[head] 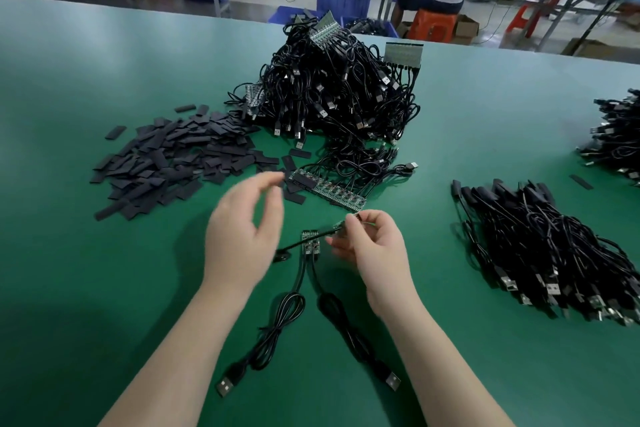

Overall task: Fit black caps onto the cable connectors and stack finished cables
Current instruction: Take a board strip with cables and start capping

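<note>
Mid-capping: right hand (372, 246) pinching bare connector (341, 227), left hand (242, 236) loose, empty, hovering. Next, probably: fetch cap from pile (173, 159).

**Colours on the bench**

Bench (104, 73): plain green mat. Caps (166, 156): matt black, flat strips. Cable heap (332, 97): black, silver plug tips; attached boards green with pale dots. Finished cables (554, 253): black, silver plugs. Background: blue crates (343, 0), orange stools (433, 24).
</note>
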`<state>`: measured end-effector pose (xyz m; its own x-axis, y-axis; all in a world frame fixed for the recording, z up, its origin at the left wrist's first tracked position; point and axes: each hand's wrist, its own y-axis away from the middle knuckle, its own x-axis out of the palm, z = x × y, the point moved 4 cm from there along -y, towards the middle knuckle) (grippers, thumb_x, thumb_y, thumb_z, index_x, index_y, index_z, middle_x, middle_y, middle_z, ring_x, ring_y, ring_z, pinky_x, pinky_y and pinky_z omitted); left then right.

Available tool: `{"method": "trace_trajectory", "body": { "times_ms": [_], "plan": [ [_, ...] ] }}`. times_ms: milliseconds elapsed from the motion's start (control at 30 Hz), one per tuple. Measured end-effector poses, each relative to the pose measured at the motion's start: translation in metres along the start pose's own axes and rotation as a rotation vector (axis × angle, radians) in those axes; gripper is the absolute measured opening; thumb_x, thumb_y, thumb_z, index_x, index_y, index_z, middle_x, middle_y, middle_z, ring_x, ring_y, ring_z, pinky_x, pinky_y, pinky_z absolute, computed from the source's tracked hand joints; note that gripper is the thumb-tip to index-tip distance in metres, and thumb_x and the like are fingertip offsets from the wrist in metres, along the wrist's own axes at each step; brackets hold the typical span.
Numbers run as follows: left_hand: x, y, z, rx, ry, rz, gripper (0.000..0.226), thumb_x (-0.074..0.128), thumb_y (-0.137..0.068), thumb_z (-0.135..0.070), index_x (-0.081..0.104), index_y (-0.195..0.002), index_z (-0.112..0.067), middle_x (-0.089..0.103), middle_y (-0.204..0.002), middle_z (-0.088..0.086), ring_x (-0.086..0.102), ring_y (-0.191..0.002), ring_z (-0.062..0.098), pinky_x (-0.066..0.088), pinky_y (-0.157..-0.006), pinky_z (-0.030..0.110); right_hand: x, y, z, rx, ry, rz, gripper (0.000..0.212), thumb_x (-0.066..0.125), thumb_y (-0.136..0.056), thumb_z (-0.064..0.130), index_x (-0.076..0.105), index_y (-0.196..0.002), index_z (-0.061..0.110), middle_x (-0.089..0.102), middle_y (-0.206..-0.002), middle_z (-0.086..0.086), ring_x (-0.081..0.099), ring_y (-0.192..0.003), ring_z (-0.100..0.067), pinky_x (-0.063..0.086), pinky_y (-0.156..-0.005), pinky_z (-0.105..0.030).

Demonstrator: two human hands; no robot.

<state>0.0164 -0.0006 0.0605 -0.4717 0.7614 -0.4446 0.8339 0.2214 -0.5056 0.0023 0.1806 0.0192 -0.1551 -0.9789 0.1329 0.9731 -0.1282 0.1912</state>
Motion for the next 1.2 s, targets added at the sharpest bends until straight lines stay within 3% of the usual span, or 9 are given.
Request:
{"method": "trace_trajectory", "body": {
  "times_ms": [100, 167, 267, 467, 633, 833, 967, 1067, 1200],
  "plan": [
    [0.029, 0.014, -0.006, 0.084, -0.184, 0.383, 0.04, 0.053, -0.095, -0.038, 0.057, -0.133, -0.029, 0.058, -0.129, -0.017, 0.051, -0.118, 0.001, 0.04, -0.101, 0.024, 0.006, 0.0, 0.003, -0.036, 0.237, 0.057, 0.013, 0.068, -0.091, 0.014, 0.056, -0.088, 0.018, 0.069, -0.069, 0.002, 0.07, -0.07, -0.019, 0.059, -0.08, -0.048],
    [0.041, 0.021, -0.002, 0.05, -0.275, 0.508, 0.03, 0.054, -0.095, -0.034, 0.059, -0.125, -0.035, 0.066, -0.112, -0.013, 0.059, -0.105, 0.01, 0.049, -0.085, 0.029, 0.009, -0.003, 0.007, -0.039, 0.373, 0.071, 0.013, 0.07, -0.086, 0.019, 0.058, -0.084, 0.022, 0.072, -0.072, 0.003, 0.07, -0.073, -0.021, 0.059, -0.08, -0.044],
    [0.043, 0.02, 0.003, -0.023, -0.318, 0.452, 0.017, 0.055, -0.096, -0.032, 0.064, -0.11, -0.034, 0.065, -0.09, -0.009, 0.058, -0.089, 0.017, 0.041, -0.063, 0.032, 0.018, -0.011, 0.021, -0.215, 0.698, 0.034, 0.011, 0.069, -0.086, 0.032, 0.059, -0.081, 0.028, 0.069, -0.081, 0.011, 0.063, -0.075, -0.007, 0.051, -0.067, -0.021],
    [0.045, 0.021, 0.008, 0.077, -0.378, 0.448, 0.02, 0.058, -0.093, -0.034, 0.071, -0.105, -0.024, 0.064, -0.092, -0.002, 0.057, -0.09, 0.023, 0.04, -0.063, 0.031, 0.075, -0.045, 0.038, -0.451, 1.244, 0.224, 0.03, 0.055, -0.098, 0.03, 0.063, -0.127, 0.026, 0.061, -0.13, -0.001, 0.056, -0.118, -0.025, 0.051, -0.093, -0.041],
    [0.045, 0.02, 0.01, 0.09, -0.359, 0.451, 0.021, 0.057, -0.093, -0.033, 0.07, -0.106, -0.024, 0.065, -0.097, -0.003, 0.058, -0.089, 0.024, 0.04, -0.061, 0.031, 0.101, -0.071, 0.027, -0.404, 1.504, 0.323, 0.013, 0.059, -0.097, 0.018, 0.065, -0.103, 0.009, 0.063, -0.1, -0.009, 0.059, -0.094, -0.031, 0.052, -0.074, -0.034],
    [0.047, 0.02, 0.011, 0.097, -0.381, 0.465, 0.025, 0.055, -0.094, -0.035, 0.068, -0.115, -0.031, 0.066, -0.105, -0.006, 0.059, -0.097, 0.022, 0.048, -0.07, 0.034, 0.096, -0.078, 0.023, -0.257, 1.366, 0.332, 0.031, 0.064, -0.094, 0.017, 0.062, -0.122, 0.004, 0.067, -0.119, -0.01, 0.064, -0.107, -0.028, 0.053, -0.082, -0.034],
    [0.047, 0.02, 0.012, 0.083, -0.38, 0.435, 0.023, 0.056, -0.093, -0.037, 0.07, -0.112, -0.033, 0.065, -0.098, -0.009, 0.057, -0.097, 0.018, 0.043, -0.068, 0.029, 0.076, -0.07, 0.025, -0.213, 1.261, 0.367, 0.021, 0.066, -0.09, 0.019, 0.073, -0.109, 0.013, 0.072, -0.108, -0.002, 0.065, -0.095, -0.019, 0.052, -0.08, -0.027],
    [0.047, 0.02, 0.008, 0.083, -0.362, 0.425, 0.019, 0.057, -0.094, -0.039, 0.071, -0.103, -0.031, 0.061, -0.087, -0.009, 0.057, -0.09, 0.017, 0.043, -0.065, 0.031, 0.05, -0.055, 0.029, -0.233, 1.011, 0.237, 0.01, 0.067, -0.088, 0.024, 0.06, -0.081, 0.026, 0.061, -0.083, 0.014, 0.054, -0.077, -0.006, 0.037, -0.063, -0.016],
    [0.044, 0.02, 0.009, 0.041, -0.289, 0.377, 0.017, 0.058, -0.095, -0.03, 0.073, -0.1, -0.025, 0.069, -0.094, -0.01, 0.061, -0.092, 0.013, 0.049, -0.074, 0.031, 0.009, -0.025, 0.022, -0.188, 0.534, 0.039, 0.016, 0.068, -0.086, 0.022, 0.059, -0.088, 0.035, 0.069, -0.081, 0.003, 0.068, -0.079, -0.02, 0.055, -0.071, -0.031]
  ]
}}
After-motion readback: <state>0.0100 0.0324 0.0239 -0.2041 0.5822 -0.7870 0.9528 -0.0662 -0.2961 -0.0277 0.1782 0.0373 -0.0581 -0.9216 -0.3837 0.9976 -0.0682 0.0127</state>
